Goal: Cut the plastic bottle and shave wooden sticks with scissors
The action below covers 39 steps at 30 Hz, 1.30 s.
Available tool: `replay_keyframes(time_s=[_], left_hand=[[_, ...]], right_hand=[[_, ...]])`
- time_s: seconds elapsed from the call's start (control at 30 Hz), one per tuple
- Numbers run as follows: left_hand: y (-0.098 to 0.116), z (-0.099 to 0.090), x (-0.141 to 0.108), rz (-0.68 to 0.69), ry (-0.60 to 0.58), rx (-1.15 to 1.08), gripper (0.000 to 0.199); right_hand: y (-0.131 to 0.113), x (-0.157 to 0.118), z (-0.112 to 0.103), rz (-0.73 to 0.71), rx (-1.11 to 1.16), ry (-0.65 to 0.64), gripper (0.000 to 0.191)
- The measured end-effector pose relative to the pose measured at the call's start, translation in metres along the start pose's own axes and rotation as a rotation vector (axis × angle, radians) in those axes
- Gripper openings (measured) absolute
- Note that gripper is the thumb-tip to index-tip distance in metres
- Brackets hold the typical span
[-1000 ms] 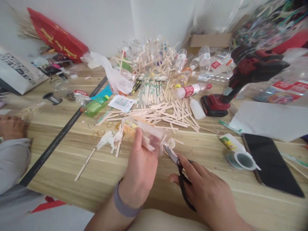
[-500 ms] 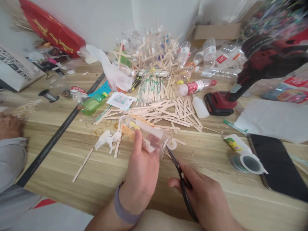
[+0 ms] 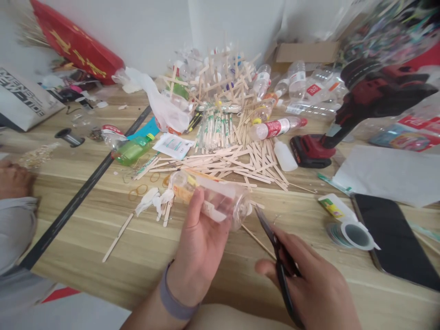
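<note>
My left hand (image 3: 202,243) is closed round a clear plastic bottle (image 3: 220,201) with an orange and white label, held tilted above the table. In my right hand (image 3: 309,270) are black-handled scissors (image 3: 270,229); their blades point up and left, close to the bottle's right end but apart from it. A thin wooden stick (image 3: 257,240) lies on the table beneath, between my hands. Left of the bottle are crumpled white tissue-like pieces (image 3: 147,201) on flat wooden sticks, with several rubber bands (image 3: 137,191) behind them.
Wooden craft sticks (image 3: 220,162) lie heaped behind my hands, before a pile of plastic bottles. At right stand a red and black power tool (image 3: 314,151), a spool (image 3: 357,233) and a phone (image 3: 395,238). Another person's hand (image 3: 15,178) rests at the left edge.
The scissors in my right hand have moved right, away from the bottle's end. My left hand still holds the bottle, now turned slightly.
</note>
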<state>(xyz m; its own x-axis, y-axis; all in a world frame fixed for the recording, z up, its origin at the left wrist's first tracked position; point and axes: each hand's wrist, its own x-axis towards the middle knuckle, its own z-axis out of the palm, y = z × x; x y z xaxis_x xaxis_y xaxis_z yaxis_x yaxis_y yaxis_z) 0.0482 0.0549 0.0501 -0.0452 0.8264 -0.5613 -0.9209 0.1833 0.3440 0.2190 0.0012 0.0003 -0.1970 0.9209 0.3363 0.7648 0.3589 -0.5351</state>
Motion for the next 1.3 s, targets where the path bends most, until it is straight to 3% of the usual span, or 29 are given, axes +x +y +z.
replay_keyframes(time_s=[0.07, 0.37, 0.53, 0.73, 1.3], left_hand=[[0.002, 0.000, 0.000, 0.020, 0.001, -0.027, 0.021], [0.002, 0.002, 0.003, 0.001, -0.093, -0.041, 0.037], [0.000, 0.000, 0.004, -0.058, -0.056, -0.030, 0.032], [-0.003, -0.005, 0.006, 0.020, -0.078, -0.003, 0.028], [-0.005, -0.009, 0.003, 0.086, -0.065, -0.030, 0.025]], right_hand=[[-0.001, 0.000, 0.000, 0.007, -0.108, 0.043, 0.047], [-0.001, -0.004, 0.005, -0.109, -0.170, 0.028, 0.049], [0.006, -0.009, 0.008, -0.139, -0.289, 0.017, 0.052], [0.011, -0.010, 0.005, -0.266, -0.502, 0.025, 0.045], [0.001, -0.008, -0.005, -0.219, -0.444, 0.031, 0.045]])
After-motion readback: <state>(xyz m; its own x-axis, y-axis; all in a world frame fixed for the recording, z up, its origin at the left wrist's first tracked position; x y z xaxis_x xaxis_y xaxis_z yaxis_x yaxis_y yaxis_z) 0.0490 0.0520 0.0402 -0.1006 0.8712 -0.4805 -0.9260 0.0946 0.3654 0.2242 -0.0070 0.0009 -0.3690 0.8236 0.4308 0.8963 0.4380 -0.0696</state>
